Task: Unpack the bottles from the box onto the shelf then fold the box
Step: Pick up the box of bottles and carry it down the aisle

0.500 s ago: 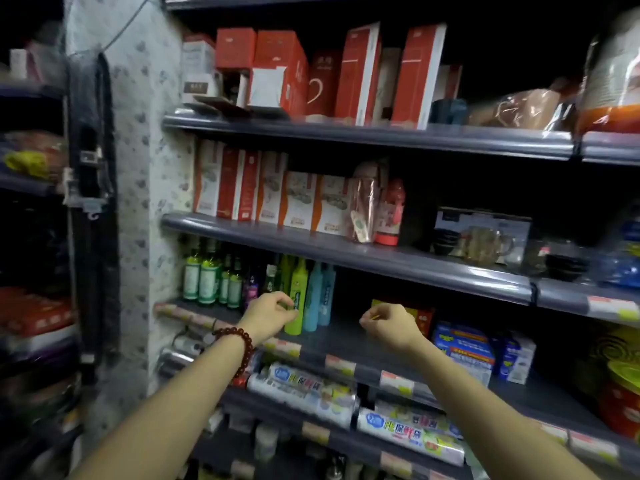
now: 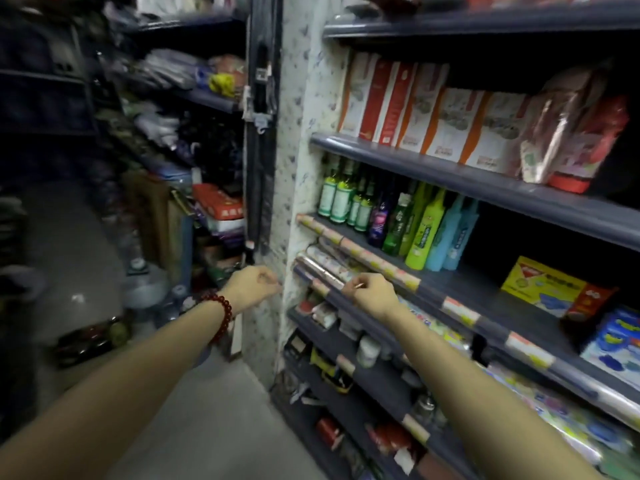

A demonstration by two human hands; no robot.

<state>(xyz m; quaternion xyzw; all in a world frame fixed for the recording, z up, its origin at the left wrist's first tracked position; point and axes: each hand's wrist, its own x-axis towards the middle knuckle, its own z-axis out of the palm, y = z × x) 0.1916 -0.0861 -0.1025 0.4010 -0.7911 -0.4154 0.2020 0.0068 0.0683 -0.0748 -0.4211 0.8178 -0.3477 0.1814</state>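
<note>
Small shop: stocked shelves [image 2: 485, 188] w/ price tags [image 2: 457, 308].

head view, angled down, near shelf [image 2: 485, 181]

Both hands are hanging in front of the shelf [image 2: 460, 289], fingers curled, holding nothing. The left hand [image 2: 251, 284] is wearing a red bead bracelet [image 2: 221, 315]; the right hand [image 2: 370, 292] is hovering below the bottles [image 2: 398, 216].

Grey shelf [image 2: 519, 289] at right of frame has bottles [image 2: 398, 216] lined up toward its left end, green, purple, blue ones, then a yellow box [image 2: 543, 284] further right, looks like cardboard.
</note>
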